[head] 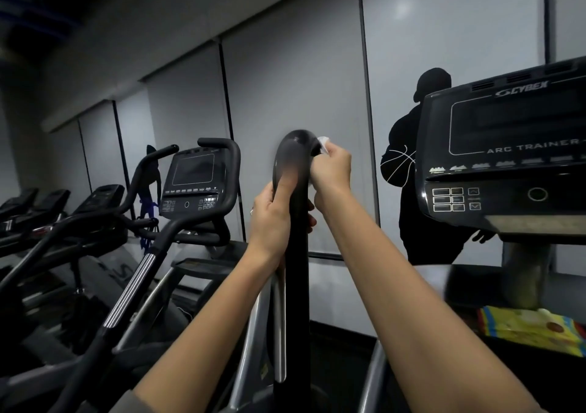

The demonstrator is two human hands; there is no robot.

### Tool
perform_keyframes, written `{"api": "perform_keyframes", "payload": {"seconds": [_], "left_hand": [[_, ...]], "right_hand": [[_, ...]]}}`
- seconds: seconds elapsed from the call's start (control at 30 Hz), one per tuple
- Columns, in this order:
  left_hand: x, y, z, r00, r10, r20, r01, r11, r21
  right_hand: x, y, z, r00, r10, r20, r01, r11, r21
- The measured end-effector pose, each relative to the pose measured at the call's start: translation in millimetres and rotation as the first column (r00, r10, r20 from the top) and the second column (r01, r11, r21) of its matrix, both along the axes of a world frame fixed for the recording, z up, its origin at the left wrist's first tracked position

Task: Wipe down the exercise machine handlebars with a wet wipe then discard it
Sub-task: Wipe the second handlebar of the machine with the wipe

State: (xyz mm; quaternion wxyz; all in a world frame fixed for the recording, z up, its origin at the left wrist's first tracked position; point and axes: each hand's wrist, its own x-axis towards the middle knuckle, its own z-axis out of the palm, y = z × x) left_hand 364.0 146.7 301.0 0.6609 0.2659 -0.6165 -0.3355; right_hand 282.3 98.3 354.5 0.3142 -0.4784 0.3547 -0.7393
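Observation:
A black curved handlebar (295, 159) of the exercise machine rises straight up in the middle of the head view. My left hand (272, 219) grips its shaft below the bend, thumb lying up along the bar. My right hand (331, 168) pinches a small white wet wipe (323, 144) against the right side of the bar's curved top. Most of the wipe is hidden behind my fingers and the bar.
The machine's black console (504, 156), marked ARC TRAINER, stands at the right. A yellow packet (532, 327) lies on the ledge below it. A second machine with console (193, 181) and handlebars is at the left, with treadmills behind. Grey wall panels lie ahead.

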Motion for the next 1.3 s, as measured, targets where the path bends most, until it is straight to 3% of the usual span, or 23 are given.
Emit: {"api": "perform_keyframes", "payload": {"seconds": [0.13,0.2,0.23,0.27,0.33,0.4,0.43,0.5,0.57,0.63,0.7,1.07,1.3], "left_hand": [[0.2,-0.5,1.2,0.999,-0.011,-0.03,0.011,1.0,-0.004],[-0.1,-2.4,0.5,0.999,-0.016,-0.042,0.015,1.0,-0.005],[0.1,-3.2,-0.1,0.999,-0.013,-0.045,0.013,1.0,-0.002],[0.0,-3.5,-0.8,0.999,-0.011,-0.046,0.012,1.0,0.005],[-0.9,-2.8,-0.3,0.999,-0.015,-0.049,0.015,1.0,0.009],[-1.8,-1.8,-0.3,0.999,-0.013,-0.049,0.013,1.0,0.015],[-1.8,-1.0,0.1,0.999,-0.015,-0.051,0.016,1.0,0.018],[-2.1,0.5,0.4,0.998,-0.024,-0.054,0.025,0.999,0.021],[-2.1,2.0,1.2,0.998,-0.023,-0.051,0.024,0.999,0.021],[-1.8,3.0,1.8,0.999,-0.014,-0.051,0.015,1.0,0.027],[-1.2,3.4,1.9,0.998,-0.012,-0.054,0.014,0.999,0.034],[1.8,-2.4,0.6,0.997,-0.063,-0.037,0.064,0.998,0.017],[3.1,-2.2,-0.5,0.999,-0.046,-0.021,0.046,0.999,0.007]], "right_hand": [[4.6,34.0,-13.9,0.968,-0.201,-0.153,0.167,0.964,-0.208],[1.6,48.6,-26.4,0.963,-0.128,-0.236,0.058,0.958,-0.282],[-4.1,53.2,-30.6,0.972,-0.011,-0.236,-0.056,0.959,-0.278],[-12.9,56.8,-30.6,0.979,0.138,-0.149,-0.172,0.955,-0.241],[-37.2,56.1,-21.1,0.903,0.362,0.231,-0.335,0.93,-0.15],[-62.0,43.9,-7.3,0.79,0.332,0.515,-0.34,0.937,-0.081],[-69.1,35.7,0.5,0.797,0.272,0.54,-0.297,0.954,-0.042],[-69.6,21.8,15.6,0.881,0.182,0.436,-0.207,0.978,0.011],[-53.4,11.5,28.5,0.975,0.14,0.172,-0.154,0.986,0.07],[-33.9,10.1,36.7,0.978,0.159,-0.138,-0.149,0.986,0.08],[-18.1,11.8,39.1,0.932,0.171,-0.319,-0.17,0.985,0.032],[-10.5,13.8,7.9,0.851,-0.074,-0.52,-0.17,0.898,-0.406],[-8.6,42.1,-13.0,0.678,-0.394,-0.621,0.021,0.854,-0.52]]}}
